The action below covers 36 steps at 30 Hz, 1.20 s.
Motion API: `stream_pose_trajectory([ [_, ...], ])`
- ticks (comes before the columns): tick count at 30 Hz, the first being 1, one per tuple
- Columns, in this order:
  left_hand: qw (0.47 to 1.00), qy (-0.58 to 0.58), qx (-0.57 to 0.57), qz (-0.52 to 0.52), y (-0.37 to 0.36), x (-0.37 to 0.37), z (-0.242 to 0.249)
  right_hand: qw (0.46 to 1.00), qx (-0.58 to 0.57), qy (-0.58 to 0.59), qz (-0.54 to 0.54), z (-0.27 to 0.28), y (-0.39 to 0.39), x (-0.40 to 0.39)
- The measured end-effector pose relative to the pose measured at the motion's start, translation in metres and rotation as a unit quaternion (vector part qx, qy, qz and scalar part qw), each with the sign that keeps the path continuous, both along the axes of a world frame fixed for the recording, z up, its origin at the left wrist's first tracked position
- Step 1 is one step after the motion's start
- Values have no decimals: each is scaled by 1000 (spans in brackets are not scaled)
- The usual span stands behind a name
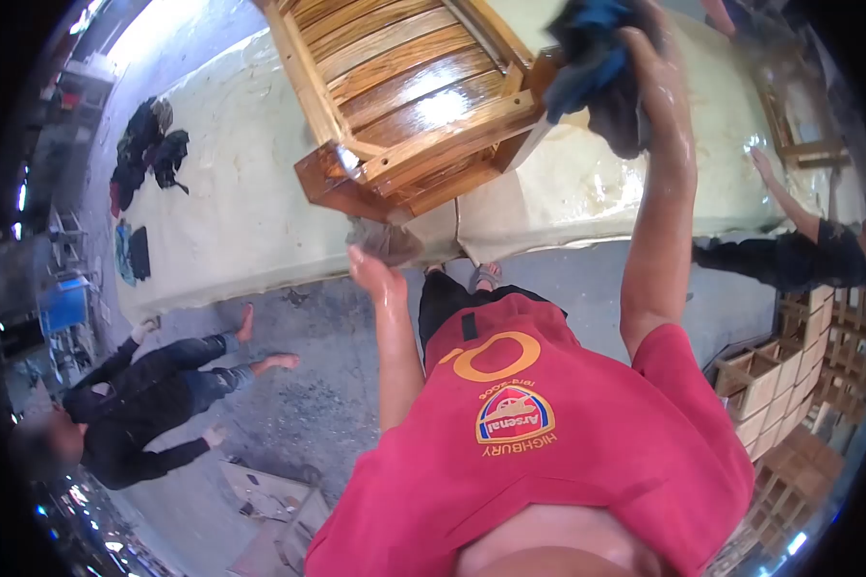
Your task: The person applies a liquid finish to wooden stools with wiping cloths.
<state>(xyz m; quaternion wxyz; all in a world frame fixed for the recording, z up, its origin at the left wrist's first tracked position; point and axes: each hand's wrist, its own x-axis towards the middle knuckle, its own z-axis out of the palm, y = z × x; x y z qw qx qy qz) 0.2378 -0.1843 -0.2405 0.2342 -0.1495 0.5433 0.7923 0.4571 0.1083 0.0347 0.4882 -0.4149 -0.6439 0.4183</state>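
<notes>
Red shirt nearest; right hand grips a cloth against the wooden chair; left hand open below it.

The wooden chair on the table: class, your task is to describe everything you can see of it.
The wooden chair is slatted, made of golden-brown wood with a wet, glossy shine. It lies tipped over on a pale covered table, one leg end jutting past the table's near edge. The right hand presses a dark blue cloth against its frame. The left hand is just below the jutting leg, beside a grey rag; contact cannot be told.
</notes>
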Motion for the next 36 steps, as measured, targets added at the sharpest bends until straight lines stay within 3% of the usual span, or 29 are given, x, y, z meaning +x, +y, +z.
stream_pose_trajectory([
  [2, 998, 1, 57, -14, -12, 12, 63, 985, -69, -105, 118, 1, 17, 7],
  [3, 996, 80, 26, -17, -21, 15, 81, 967, 29, -80, 241, 2, 25, 7],
  [5, 962, 261, -77, -6, -23, 8, 114, 943, 58, -167, 283, 15, 26, 4],
  [6, 924, 351, -153, 7, -24, 12, 130, 951, 71, -176, 243, 11, 23, 4],
  [8, 866, 432, -249, 40, -10, 32, 161, 965, -16, -127, 229, 3, 14, 9],
  [9, 801, 514, -293, 92, 5, 25, 153, 968, -55, -100, 224, 1, 13, 8],
  [10, 722, 590, -329, 146, 20, 9, 140, 943, -69, -65, 319, 6, 10, 6],
  [11, 631, 659, -357, 198, 31, -3, 127, 942, -50, -39, 330, 3, -1, 2],
  [12, 702, 605, -313, 208, 37, -11, 114, 939, -32, -12, 342, 0, -11, -2],
  [13, 588, 655, -430, 202, 33, -15, 97, 944, 10, -53, 324, -4, -20, -5],
  [15, 328, 714, -592, 177, 27, -20, 52, 936, -135, 15, 326, 12, -62, -14],
  [16, 423, 708, -563, 55, 19, -25, 6, 925, -202, 64, 316, 22, -81, -19],
  [18, 785, 552, -249, -133, 41, -1, 5, 961, -74, -12, 266, 6, -99, -32],
  [19, 849, 471, -193, -140, 50, 2, 26, 972, 17, -62, 227, 5, -108, -36],
  [20, 877, 439, -150, -121, 49, -4, 31, 974, 25, -71, 212, 3, -112, -38],
  [23, 861, 504, -56, 43, 13, -47, 55, 976, 31, -107, 189, 6, -125, -38],
  [27, 776, 518, -358, 34, -1, -51, 175, 975, 40, -102, 195, 4, -124, -39],
  [29, 728, 527, -439, -3, 0, -36, 214, 973, 55, -105, 198, 4, -123, -40],
  [36, 664, 572, -464, -133, 12, 6, 198, 960, 82, -139, 230, 4, -119, -39],
])
